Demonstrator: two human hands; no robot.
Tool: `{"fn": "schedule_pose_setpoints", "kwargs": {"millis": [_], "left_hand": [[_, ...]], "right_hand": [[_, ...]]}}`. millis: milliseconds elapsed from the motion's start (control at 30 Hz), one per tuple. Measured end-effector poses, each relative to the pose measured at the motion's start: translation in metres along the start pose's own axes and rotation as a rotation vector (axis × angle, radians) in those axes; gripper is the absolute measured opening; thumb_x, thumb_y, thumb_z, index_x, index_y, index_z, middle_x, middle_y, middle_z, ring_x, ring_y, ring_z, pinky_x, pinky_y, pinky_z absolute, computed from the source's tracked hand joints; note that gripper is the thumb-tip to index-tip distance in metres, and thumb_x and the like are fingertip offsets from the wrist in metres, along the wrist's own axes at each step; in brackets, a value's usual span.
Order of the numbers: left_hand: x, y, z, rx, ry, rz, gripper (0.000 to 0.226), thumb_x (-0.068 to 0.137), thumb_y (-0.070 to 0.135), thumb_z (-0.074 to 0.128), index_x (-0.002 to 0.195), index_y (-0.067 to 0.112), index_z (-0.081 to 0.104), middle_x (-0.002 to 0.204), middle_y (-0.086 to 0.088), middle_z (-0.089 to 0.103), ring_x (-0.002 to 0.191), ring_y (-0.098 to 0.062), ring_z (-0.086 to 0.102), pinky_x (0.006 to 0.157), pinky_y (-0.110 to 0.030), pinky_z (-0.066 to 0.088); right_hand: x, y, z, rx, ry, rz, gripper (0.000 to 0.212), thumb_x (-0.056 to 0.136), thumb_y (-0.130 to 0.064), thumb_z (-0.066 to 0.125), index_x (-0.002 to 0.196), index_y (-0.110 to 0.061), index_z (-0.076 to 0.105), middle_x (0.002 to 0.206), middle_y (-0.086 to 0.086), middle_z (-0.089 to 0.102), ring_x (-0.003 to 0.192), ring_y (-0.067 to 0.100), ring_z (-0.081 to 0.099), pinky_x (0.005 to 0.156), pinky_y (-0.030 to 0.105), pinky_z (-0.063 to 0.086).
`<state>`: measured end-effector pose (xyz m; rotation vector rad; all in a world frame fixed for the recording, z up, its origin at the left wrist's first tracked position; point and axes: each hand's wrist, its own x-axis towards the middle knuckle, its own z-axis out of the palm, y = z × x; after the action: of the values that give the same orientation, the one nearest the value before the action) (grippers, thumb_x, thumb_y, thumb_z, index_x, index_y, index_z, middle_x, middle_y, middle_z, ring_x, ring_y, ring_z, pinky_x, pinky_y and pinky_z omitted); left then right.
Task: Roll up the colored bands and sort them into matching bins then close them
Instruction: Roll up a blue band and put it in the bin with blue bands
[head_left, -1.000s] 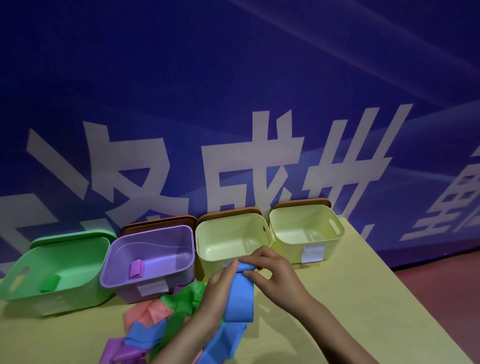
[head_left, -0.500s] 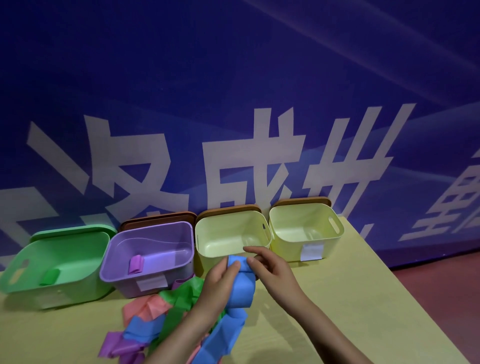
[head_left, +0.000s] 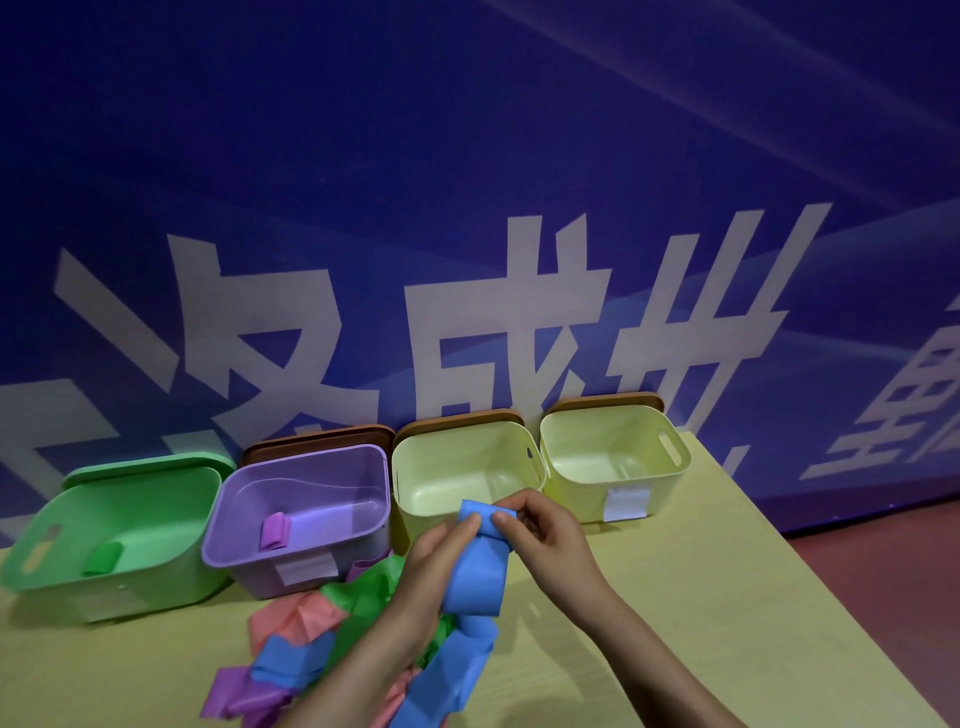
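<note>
Nearest on the yellow desk (head_left: 701, 597) lies a tangle of loose bands (head_left: 311, 644) in pink, green, purple and blue. Above it the left hand (head_left: 431, 566) and right hand (head_left: 540, 535) both pinch the upper end of a blue band (head_left: 475, 577), which hangs down into the pile; its top seems folded over, though the fingers hide it. Behind stand four open bins: a green bin (head_left: 114, 535) holding a green roll (head_left: 104, 558), a purple bin (head_left: 301, 514) holding a purple roll (head_left: 274, 530), and two pale yellow bins (head_left: 613, 462).
</note>
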<state>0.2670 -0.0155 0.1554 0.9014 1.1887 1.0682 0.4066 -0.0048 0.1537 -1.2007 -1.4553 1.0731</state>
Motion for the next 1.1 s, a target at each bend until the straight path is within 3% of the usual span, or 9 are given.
{"fn": "schedule_pose_setpoints", "kwargs": {"millis": [233,367,500,600,733,800,867,1000,1100], "left_hand": [[0.000,-0.005,0.000,-0.076,-0.005,-0.083,0.027,0.090,0.030,0.056,0.098,0.011,0.073,0.097,-0.013,0.073,0.088,-0.021,0.067,0.083,-0.038,0.048],[0.003,-0.004,-0.002,-0.098,-0.024,-0.062,0.027,0.094,0.027,0.052,0.101,0.010,0.072,0.107,-0.019,0.070,0.098,-0.025,0.067,0.091,-0.046,0.049],[0.001,-0.007,0.000,-0.020,-0.046,-0.015,0.026,0.095,0.031,0.054,0.096,0.018,0.076,0.103,-0.011,0.073,0.104,-0.027,0.066,0.094,-0.048,0.049],[0.003,-0.011,0.004,-0.017,0.010,-0.030,0.025,0.097,0.020,0.049,0.095,0.013,0.073,0.101,-0.014,0.073,0.098,-0.026,0.067,0.090,-0.043,0.049],[0.000,-0.010,0.008,0.013,-0.020,-0.024,0.024,0.098,0.015,0.047,0.096,0.015,0.071,0.092,-0.004,0.074,0.087,-0.016,0.067,0.077,-0.029,0.048],[-0.002,-0.008,0.009,0.021,-0.016,-0.026,0.024,0.098,0.012,0.046,0.095,0.017,0.070,0.085,0.001,0.074,0.081,-0.013,0.066,0.073,-0.027,0.048],[-0.003,-0.008,0.007,0.028,0.009,-0.029,0.022,0.098,0.010,0.046,0.096,0.017,0.068,0.082,0.002,0.072,0.079,-0.014,0.065,0.072,-0.027,0.049],[-0.003,-0.011,0.002,-0.039,0.026,-0.055,0.018,0.096,0.010,0.049,0.095,0.012,0.067,0.077,0.000,0.072,0.076,-0.017,0.065,0.070,-0.032,0.050],[-0.006,-0.011,0.001,-0.017,0.051,-0.003,0.018,0.096,0.013,0.051,0.090,0.013,0.068,0.077,-0.001,0.072,0.075,-0.016,0.065,0.073,-0.033,0.049]], "right_hand": [[0.000,0.004,0.001,-0.019,0.036,-0.073,0.006,0.086,-0.008,0.067,0.087,-0.014,0.066,0.084,-0.003,0.066,0.078,0.007,0.060,0.071,0.020,0.047],[-0.002,0.010,0.003,-0.058,0.036,-0.097,0.009,0.077,-0.026,0.065,0.085,-0.030,0.067,0.086,-0.007,0.063,0.081,0.013,0.059,0.073,0.021,0.047],[-0.006,0.007,-0.001,-0.085,0.004,-0.117,0.022,0.078,-0.022,0.067,0.085,-0.043,0.068,0.089,-0.010,0.062,0.087,0.013,0.061,0.074,0.020,0.047],[-0.011,0.004,-0.005,-0.045,-0.012,-0.104,0.014,0.081,-0.031,0.065,0.088,-0.040,0.073,0.092,-0.012,0.065,0.092,0.012,0.062,0.076,0.022,0.049],[-0.010,0.007,-0.007,0.037,0.010,0.033,0.019,0.090,-0.016,0.065,0.104,-0.028,0.070,0.084,-0.010,0.065,0.080,0.001,0.059,0.074,0.015,0.045],[-0.009,0.006,-0.006,0.017,-0.019,0.106,0.010,0.090,-0.025,0.064,0.097,-0.019,0.070,0.074,-0.007,0.058,0.069,0.002,0.053,0.067,0.016,0.041],[-0.008,0.009,-0.005,-0.033,-0.054,0.103,0.024,0.088,-0.032,0.062,0.083,-0.009,0.066,0.069,-0.003,0.053,0.064,0.006,0.046,0.061,0.020,0.036],[-0.006,0.009,0.000,-0.010,-0.017,0.067,0.008,0.088,-0.011,0.066,0.081,-0.011,0.067,0.068,-0.010,0.059,0.063,-0.002,0.050,0.061,0.011,0.038],[-0.008,0.010,0.002,0.070,-0.030,0.094,0.014,0.088,-0.005,0.065,0.077,-0.013,0.063,0.063,-0.014,0.059,0.062,-0.001,0.050,0.062,0.013,0.039]]}}
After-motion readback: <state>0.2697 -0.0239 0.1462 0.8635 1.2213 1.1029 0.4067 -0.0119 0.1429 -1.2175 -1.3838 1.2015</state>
